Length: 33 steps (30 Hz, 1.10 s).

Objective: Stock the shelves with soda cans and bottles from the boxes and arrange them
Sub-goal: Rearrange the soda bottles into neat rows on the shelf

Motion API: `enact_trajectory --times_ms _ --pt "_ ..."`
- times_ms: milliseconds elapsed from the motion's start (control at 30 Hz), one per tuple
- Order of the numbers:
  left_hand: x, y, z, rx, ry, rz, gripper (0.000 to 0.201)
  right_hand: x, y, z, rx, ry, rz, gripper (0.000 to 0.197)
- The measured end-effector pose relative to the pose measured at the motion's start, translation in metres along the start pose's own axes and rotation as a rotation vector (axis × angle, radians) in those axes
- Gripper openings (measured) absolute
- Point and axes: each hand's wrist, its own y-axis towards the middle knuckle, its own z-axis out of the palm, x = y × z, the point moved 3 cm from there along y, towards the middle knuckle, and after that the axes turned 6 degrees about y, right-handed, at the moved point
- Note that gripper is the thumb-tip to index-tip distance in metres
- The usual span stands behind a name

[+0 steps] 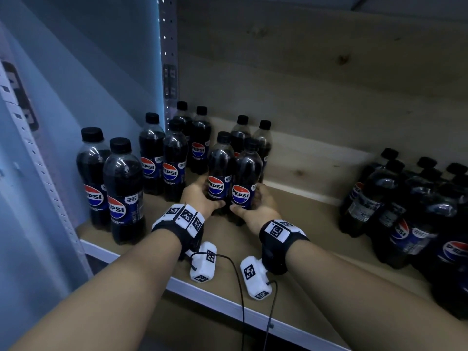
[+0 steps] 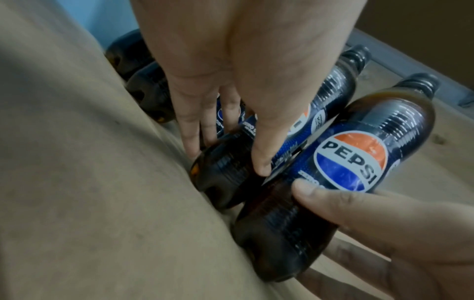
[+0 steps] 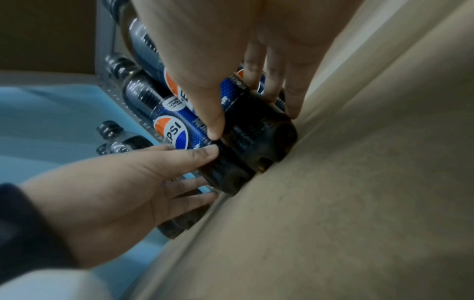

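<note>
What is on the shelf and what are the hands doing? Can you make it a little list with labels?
place: wooden shelf with a wooden back wall
left hand: holds the left Pepsi bottle low down
right hand: holds the right Pepsi bottle low down
the two held bottles: upright, side by side, bottoms on the shelf
other small bottles: standing in pairs, to the left and behind
big bottles: bunched at the right end of the shelf
caps: black

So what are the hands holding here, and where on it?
Two upright Pepsi bottles, side by side on the shelf. The left hand grips the left bottle low on its body; the right hand grips the right bottle likewise.
</note>
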Motion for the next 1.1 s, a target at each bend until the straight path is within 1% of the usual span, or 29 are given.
enact_trajectory --times_ms 67,133,200,267,300,367,433,533,633,700,800,900,1000,1100 --pt "-0.007 -0.005 -0.004 -0.029 0.122 0.003 0.074 0.004 -0.006 -0.001 0.026 -0.056 0.009 0.084" --pt "-0.02 -0.01 -0.008 -0.005 0.313 -0.023 0.071 0.011 -0.017 -0.011 0.025 -0.095 0.015 0.089" --pt "-0.036 -0.021 -0.016 0.108 0.567 -0.113 0.057 0.024 -0.035 -0.033 -0.039 -0.142 -0.001 0.082" --pt "-0.056 -0.037 -0.021 0.235 0.713 -0.172 0.043 0.039 -0.058 -0.065 -0.096 -0.198 -0.042 0.07" --pt "-0.066 -0.045 -0.022 0.27 0.743 -0.159 0.04 0.045 -0.071 -0.084 -0.121 -0.228 -0.087 0.066" --pt "-0.092 -0.064 -0.018 0.277 0.756 -0.054 0.039 0.058 -0.103 -0.127 -0.191 -0.287 -0.214 0.062" --pt "-0.12 -0.087 -0.006 0.242 0.714 0.081 0.038 0.067 -0.138 -0.172 -0.286 -0.323 -0.305 0.059" --pt "-0.162 -0.122 0.028 0.229 0.537 0.25 0.039 0.077 -0.192 -0.24 -0.497 -0.354 -0.371 0.059" --pt "-0.198 -0.156 0.075 0.309 0.339 0.377 0.035 0.075 -0.239 -0.297 -0.713 -0.427 -0.367 0.067" --pt "-0.216 -0.175 0.111 0.374 0.208 0.415 0.035 0.068 -0.261 -0.323 -0.817 -0.457 -0.329 0.079" --pt "-0.236 -0.2 0.163 0.448 0.091 0.451 0.04 0.049 -0.28 -0.344 -0.875 -0.378 -0.259 0.1" --pt "-0.252 -0.22 0.207 0.48 0.033 0.489 0.052 0.025 -0.286 -0.348 -0.855 -0.205 -0.113 0.114" --pt "-0.264 -0.232 0.244 0.513 -0.006 0.464 0.066 0.004 -0.278 -0.359 -0.848 -0.132 -0.003 0.119" --pt "-0.271 -0.239 0.274 0.541 -0.042 0.45 0.074 -0.009 -0.266 -0.377 -0.898 -0.117 0.028 0.12"
